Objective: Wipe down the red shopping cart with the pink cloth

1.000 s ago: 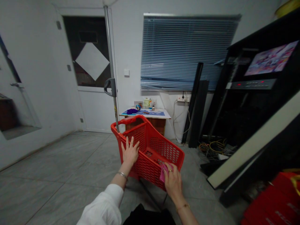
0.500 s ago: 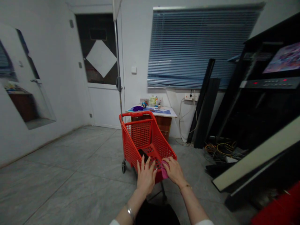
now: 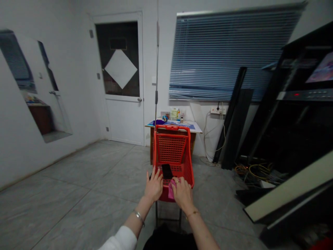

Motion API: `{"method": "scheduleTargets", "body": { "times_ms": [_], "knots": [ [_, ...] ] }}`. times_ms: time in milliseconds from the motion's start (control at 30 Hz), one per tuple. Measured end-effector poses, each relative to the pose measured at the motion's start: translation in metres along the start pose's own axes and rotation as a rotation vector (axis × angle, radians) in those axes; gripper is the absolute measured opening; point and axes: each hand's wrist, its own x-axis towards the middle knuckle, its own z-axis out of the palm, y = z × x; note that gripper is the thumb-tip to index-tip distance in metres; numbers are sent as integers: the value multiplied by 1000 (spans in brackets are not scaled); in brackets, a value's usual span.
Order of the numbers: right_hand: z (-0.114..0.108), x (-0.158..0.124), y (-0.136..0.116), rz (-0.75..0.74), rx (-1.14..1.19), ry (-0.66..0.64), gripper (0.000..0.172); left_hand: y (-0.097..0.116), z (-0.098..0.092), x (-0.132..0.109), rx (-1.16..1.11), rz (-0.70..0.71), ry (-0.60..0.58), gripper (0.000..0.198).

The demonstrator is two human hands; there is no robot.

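A red plastic shopping cart (image 3: 172, 150) stands in front of me, its near end under my hands. My right hand (image 3: 181, 192) is closed on a pink cloth (image 3: 171, 189), pressed against the cart's near rim. At the near left corner, my left hand (image 3: 154, 185) rests with its fingers spread and nothing in them. Inside the basket lies a flat black object (image 3: 167, 171) that looks like a phone. A thin metal pole (image 3: 157, 62) rises at the cart's far left corner.
Behind the cart, a small table (image 3: 197, 128) bears bottles and a purple cloth (image 3: 158, 122). Black panels (image 3: 235, 128) and cables (image 3: 257, 170) crowd the right side. A white door (image 3: 125, 119) and a mirror (image 3: 39, 100) are on the left.
The cart has turned, so its basket now faces me more squarely. Both hands have shifted a little left with its near end, the pink cloth still in the right. More of the black object shows.
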Motion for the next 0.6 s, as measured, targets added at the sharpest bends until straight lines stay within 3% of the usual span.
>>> {"method": "scheduleTargets", "body": {
  "times_ms": [267, 467, 600],
  "knots": [
    [13, 9, -32, 24, -63, 8, 37, 6, 11, 5, -16, -24, -62, 45],
    [2, -10, 6, -65, -62, 63, 35, -13, 4, 10, -25, 19, -40, 41],
    [-3, -9, 17, -47, -77, 70, 33, -10, 11, 9, -34, -15, -35, 40]
  ]
}}
